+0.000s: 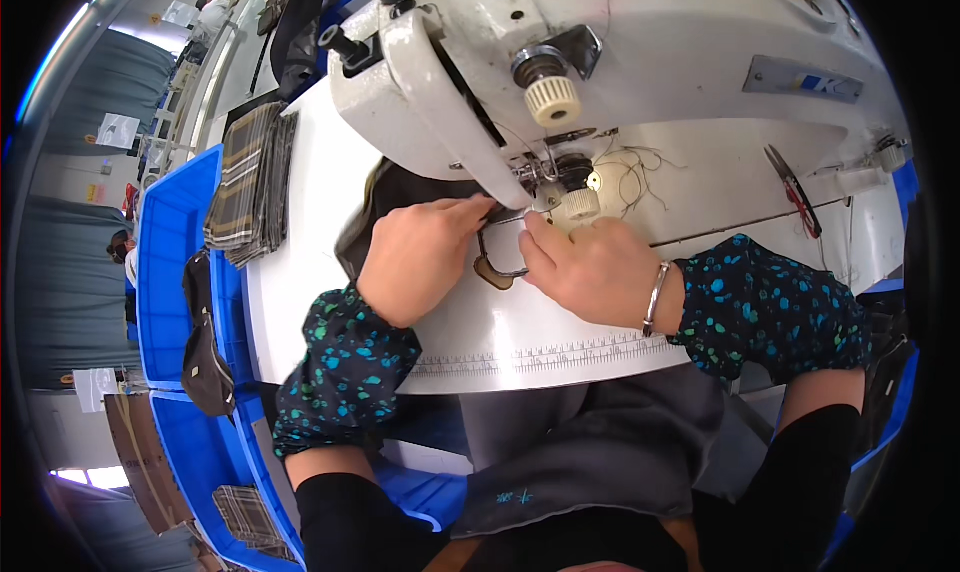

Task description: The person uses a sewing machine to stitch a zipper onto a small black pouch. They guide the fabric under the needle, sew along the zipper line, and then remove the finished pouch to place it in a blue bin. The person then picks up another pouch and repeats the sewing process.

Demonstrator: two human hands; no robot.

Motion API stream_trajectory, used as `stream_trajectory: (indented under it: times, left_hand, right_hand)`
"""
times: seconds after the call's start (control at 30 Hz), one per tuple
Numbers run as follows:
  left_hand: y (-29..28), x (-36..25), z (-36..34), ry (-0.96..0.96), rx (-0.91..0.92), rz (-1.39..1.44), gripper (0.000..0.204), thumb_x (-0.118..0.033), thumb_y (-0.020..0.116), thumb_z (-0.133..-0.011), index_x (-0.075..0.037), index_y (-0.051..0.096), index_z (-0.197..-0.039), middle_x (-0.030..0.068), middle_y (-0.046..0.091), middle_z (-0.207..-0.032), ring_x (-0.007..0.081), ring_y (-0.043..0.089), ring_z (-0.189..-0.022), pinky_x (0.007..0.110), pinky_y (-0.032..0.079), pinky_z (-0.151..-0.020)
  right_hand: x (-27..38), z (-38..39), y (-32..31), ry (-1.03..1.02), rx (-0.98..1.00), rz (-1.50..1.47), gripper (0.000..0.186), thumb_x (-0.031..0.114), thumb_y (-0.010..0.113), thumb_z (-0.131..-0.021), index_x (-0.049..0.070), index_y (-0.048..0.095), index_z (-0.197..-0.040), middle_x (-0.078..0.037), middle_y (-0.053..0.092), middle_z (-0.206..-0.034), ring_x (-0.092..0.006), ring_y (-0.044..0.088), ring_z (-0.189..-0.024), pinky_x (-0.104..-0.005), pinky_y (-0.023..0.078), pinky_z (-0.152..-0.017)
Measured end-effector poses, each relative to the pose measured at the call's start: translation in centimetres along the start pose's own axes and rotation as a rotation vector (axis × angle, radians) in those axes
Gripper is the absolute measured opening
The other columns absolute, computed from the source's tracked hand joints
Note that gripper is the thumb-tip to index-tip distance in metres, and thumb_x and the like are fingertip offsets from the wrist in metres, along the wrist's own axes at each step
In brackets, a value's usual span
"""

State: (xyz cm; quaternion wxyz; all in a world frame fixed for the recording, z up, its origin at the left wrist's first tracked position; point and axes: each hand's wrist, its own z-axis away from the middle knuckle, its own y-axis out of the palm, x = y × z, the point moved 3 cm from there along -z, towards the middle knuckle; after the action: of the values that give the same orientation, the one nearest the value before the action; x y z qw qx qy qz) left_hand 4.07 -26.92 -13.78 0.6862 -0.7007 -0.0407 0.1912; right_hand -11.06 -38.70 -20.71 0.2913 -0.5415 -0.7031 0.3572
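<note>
A white sewing machine (440, 102) stands over the white worktable (500, 342). My left hand (422, 254) presses its fingertips onto the dark fabric (365, 212) beside the presser foot (535, 177). My right hand (580, 267) is just right of it, fingers bent and pinched at the work edge under the needle area; what exactly they hold is partly hidden. Between my hands lies a dark thin loop with a tan tab (495, 274), touching my right fingers. A bracelet sits on my right wrist.
Folded plaid fabric (245, 182) lies at the left. Blue bins (160, 272) stand beside the table, one holding dark pieces (205, 362). Scissors (795, 192) and loose threads (640, 177) lie at the right. A seated person (128, 252) works in the background.
</note>
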Motion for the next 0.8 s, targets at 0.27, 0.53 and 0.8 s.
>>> stream_trajectory:
  times: [0.27,0.53,0.8]
  left_hand:
    - [-1.2,-1.2,-1.6,0.108,0.037,0.223,0.017,-0.008,0.068,-0.091,-0.002,0.077,-0.103,0.0243,0.071,-0.085,0.0437,0.070,-0.081,0.049,0.057,-0.074]
    - [1.8,-0.2,-0.6,-0.022,-0.047,0.262,0.030,-0.009,0.079,-0.087,-0.002,0.072,-0.116,0.0144,0.071,-0.084,0.0273,0.066,-0.071,0.036,0.053,-0.067]
    - [2.1,-1.6,-1.0,0.063,-0.273,-0.069,0.029,-0.003,0.071,-0.081,-0.011,0.078,-0.108,0.0059,0.068,-0.083,0.0289,0.067,-0.069,0.040,0.053,-0.061]
  right_hand:
    - [0.8,-0.3,-0.6,-0.144,-0.016,-0.052,0.012,0.017,0.069,-0.079,0.005,0.069,-0.082,-0.008,0.059,-0.083,-0.0158,0.059,-0.053,-0.0320,0.045,-0.045]
    - [0.5,-1.1,-0.2,-0.150,-0.150,-0.078,0.014,0.019,0.069,-0.077,0.006,0.068,-0.078,-0.005,0.053,-0.073,-0.0154,0.059,-0.054,-0.0317,0.046,-0.045]
    - [0.9,-0.5,-0.3,-0.296,-0.028,-0.141,0.013,0.020,0.069,-0.077,0.007,0.068,-0.076,-0.005,0.054,-0.073,-0.0164,0.059,-0.055,-0.0311,0.047,-0.046]
